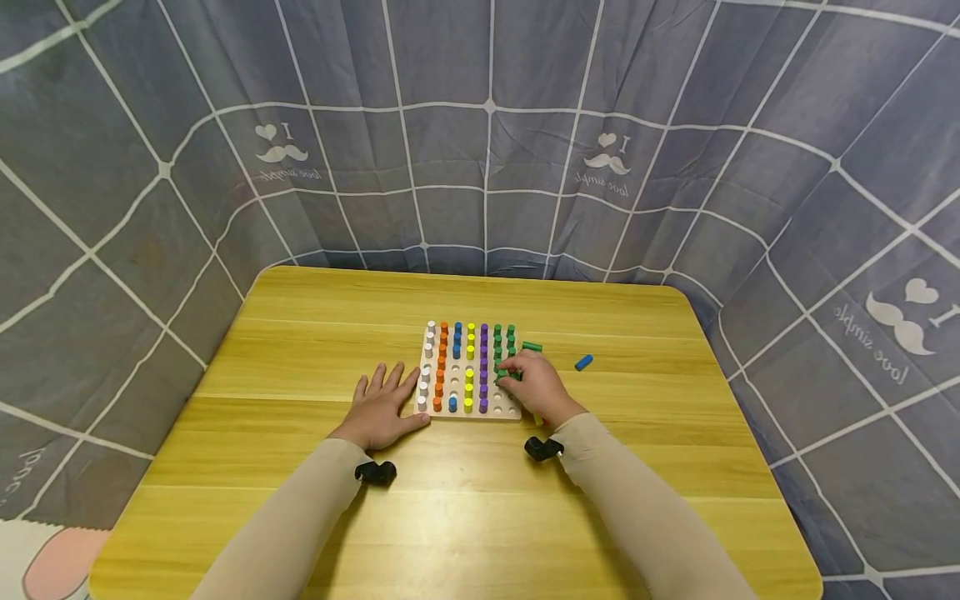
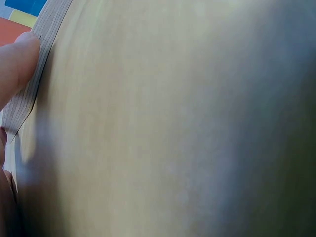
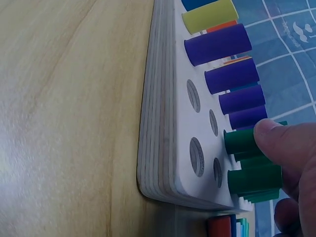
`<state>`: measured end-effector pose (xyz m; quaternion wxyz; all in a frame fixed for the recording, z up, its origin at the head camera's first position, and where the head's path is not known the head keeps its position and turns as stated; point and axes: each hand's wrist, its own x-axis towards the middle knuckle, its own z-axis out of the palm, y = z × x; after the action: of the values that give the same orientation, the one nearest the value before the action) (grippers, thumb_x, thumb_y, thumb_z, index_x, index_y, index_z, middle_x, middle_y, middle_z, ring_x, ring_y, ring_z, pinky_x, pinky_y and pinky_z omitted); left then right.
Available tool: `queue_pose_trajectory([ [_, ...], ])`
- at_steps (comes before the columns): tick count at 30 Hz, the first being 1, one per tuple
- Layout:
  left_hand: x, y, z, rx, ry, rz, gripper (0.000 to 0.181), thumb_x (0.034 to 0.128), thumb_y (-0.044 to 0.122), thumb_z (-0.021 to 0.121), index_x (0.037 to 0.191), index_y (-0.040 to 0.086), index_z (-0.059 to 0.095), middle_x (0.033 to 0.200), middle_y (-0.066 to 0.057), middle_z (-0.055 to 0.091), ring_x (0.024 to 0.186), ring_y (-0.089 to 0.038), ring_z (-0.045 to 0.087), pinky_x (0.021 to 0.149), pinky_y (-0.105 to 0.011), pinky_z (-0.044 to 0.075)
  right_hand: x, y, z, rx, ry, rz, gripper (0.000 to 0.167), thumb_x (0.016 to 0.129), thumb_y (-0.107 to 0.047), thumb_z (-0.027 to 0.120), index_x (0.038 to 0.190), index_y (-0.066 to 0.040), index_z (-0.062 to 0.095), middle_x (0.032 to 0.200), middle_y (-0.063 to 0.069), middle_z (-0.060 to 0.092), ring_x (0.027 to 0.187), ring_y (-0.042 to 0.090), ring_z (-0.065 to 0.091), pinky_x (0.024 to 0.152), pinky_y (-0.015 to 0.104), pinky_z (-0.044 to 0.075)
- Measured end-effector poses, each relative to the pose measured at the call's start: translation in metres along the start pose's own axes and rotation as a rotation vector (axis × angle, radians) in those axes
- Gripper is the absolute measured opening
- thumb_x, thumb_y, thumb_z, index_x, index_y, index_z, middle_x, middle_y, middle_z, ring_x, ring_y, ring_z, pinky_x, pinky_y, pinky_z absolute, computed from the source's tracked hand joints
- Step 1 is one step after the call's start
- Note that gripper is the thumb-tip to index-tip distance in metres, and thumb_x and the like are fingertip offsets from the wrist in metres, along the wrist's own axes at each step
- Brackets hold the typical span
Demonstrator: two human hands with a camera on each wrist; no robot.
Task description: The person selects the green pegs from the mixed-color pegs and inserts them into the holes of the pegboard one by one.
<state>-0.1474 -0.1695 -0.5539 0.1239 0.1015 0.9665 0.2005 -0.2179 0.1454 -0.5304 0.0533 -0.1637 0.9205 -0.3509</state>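
Observation:
A pale wooden pegboard (image 1: 476, 416) lies on the table, with columns of white (image 1: 428, 350), orange (image 1: 441, 362), blue (image 1: 457, 340), yellow (image 1: 470, 377), purple (image 1: 483, 375) and green pegs (image 1: 498, 342) standing in it. My right hand (image 1: 542, 385) is over the board's right side, pinching a green peg (image 3: 240, 141) that stands at a hole in the green columns; the fingertips behind it are partly hidden. Open holes (image 3: 196, 157) show at the near right corner. My left hand (image 1: 378, 412) rests spread on the table, its thumb (image 2: 17, 64) touching the board's edge.
A loose blue peg (image 1: 584, 362) lies right of the board. A green peg (image 1: 532, 347) lies by its right edge, and a yellow peg (image 1: 537, 420) shows partly beside my right wrist. Grid-patterned curtains (image 1: 450, 150) surround the wooden table (image 1: 465, 517).

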Motion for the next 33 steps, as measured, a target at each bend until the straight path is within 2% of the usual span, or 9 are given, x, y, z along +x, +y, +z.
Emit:
queue_pose_trajectory([
  [5,-0.0011,0.001,-0.0004,0.001,-0.007,-0.002,0.096,0.0975,0.076,0.052,0.171,0.028,0.012,0.179,-0.014,0.006,0.163,-0.046,-0.005,0.126,-0.071,-0.005,-0.0009,0.0007,0.0014,-0.035,0.008,-0.008,0.022,0.096,-0.023,0.08,0.117,-0.017,0.081,0.109,-0.003,0.068,0.105,0.021,0.058,0.093,0.042,0.052],
  [11,-0.0016,0.0015,-0.001,-0.003,-0.005,-0.006,0.096,0.0974,0.075,0.053,0.171,0.028,0.013,0.179,-0.014,0.007,0.163,-0.047,-0.005,0.126,-0.071,-0.005,-0.0022,-0.0004,0.0012,-0.054,0.032,-0.012,0.023,0.095,-0.023,0.08,0.117,-0.016,0.081,0.112,-0.001,0.069,0.109,0.023,0.06,0.098,0.043,0.053],
  [18,-0.0035,0.0028,-0.0014,-0.005,-0.008,-0.009,0.096,0.0976,0.074,0.053,0.171,0.027,0.013,0.178,-0.015,0.007,0.163,-0.047,-0.005,0.126,-0.071,-0.005,-0.0033,-0.0019,0.0026,-0.057,0.018,0.001,0.023,0.097,-0.024,0.079,0.118,-0.017,0.081,0.11,0.0,0.069,0.112,0.024,0.058,0.098,0.044,0.051],
  [28,-0.0077,0.0063,-0.005,-0.002,-0.012,-0.012,0.096,0.0975,0.075,0.053,0.171,0.028,0.013,0.178,-0.014,0.007,0.163,-0.047,-0.004,0.126,-0.071,-0.004,-0.006,-0.0007,0.0032,-0.045,0.035,-0.005,0.024,0.097,-0.027,0.078,0.119,-0.018,0.082,0.112,0.001,0.066,0.11,0.025,0.055,0.093,0.041,0.049],
  [33,-0.008,0.0076,-0.0048,0.0,-0.012,-0.012,0.096,0.0977,0.074,0.053,0.171,0.027,0.014,0.178,-0.015,0.008,0.163,-0.047,-0.003,0.126,-0.072,-0.004,-0.0083,0.0004,0.0037,-0.017,0.033,0.004,0.023,0.096,-0.027,0.08,0.117,-0.017,0.083,0.104,0.0,0.059,0.106,0.024,0.048,0.089,0.038,0.043],
])
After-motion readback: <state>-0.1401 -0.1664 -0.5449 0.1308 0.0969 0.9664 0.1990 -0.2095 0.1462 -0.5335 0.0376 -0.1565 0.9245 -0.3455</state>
